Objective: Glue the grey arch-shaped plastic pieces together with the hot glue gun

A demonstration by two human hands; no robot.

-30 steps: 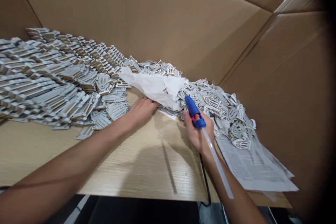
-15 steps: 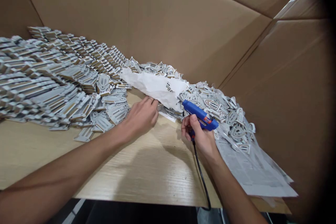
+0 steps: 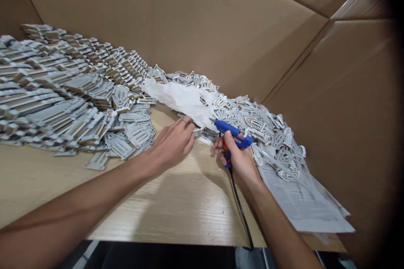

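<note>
My right hand (image 3: 235, 153) is wrapped round the handle of a blue hot glue gun (image 3: 233, 133), its nozzle pointing up and left. A black cord runs down from the handle. My left hand (image 3: 176, 138), with a ring on one finger, reaches to the near edge of a crumpled white sheet (image 3: 179, 98). Its fingers are curled, and what they grip, if anything, is hidden. Beside the nozzle lies a loose heap of small grey-white arch-shaped cut-outs (image 3: 252, 122), some with brown patterned faces. The sheet partly covers this heap.
Stacked rows of similar pieces (image 3: 63, 88) fill the left side of the wooden table (image 3: 176, 206). Under the heap at right lie flat printed sheets (image 3: 303, 206) and clear plastic. Tall brown cardboard walls (image 3: 205, 25) enclose the back and right.
The glue gun has shifted slightly left, and its handle and nozzle show more. My left hand has moved slightly at the sheet's edge, its fingers now farther right. The view has shifted a little.
</note>
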